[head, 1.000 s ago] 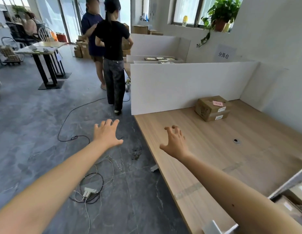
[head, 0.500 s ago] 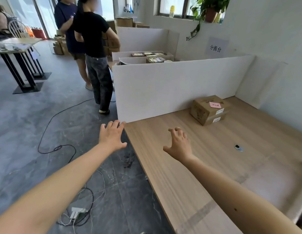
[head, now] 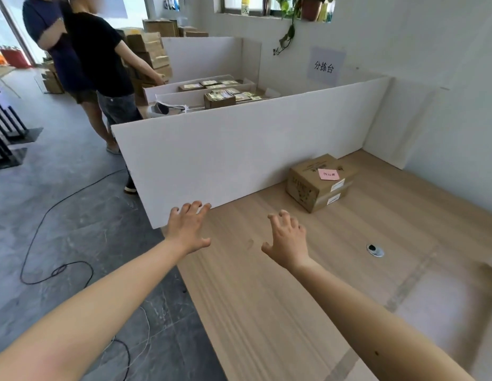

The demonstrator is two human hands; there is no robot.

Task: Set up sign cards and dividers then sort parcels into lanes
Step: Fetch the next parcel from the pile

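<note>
We log both hands empty, fingers spread, above the wooden table. The left hand is at the white divider's near lower edge, contact unclear. The right hand hovers apart. The cardboard parcel sits just beside the divider.

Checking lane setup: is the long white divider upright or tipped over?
Upright: the divider stands on its long edge along the table edge, with its top edge level.
</note>
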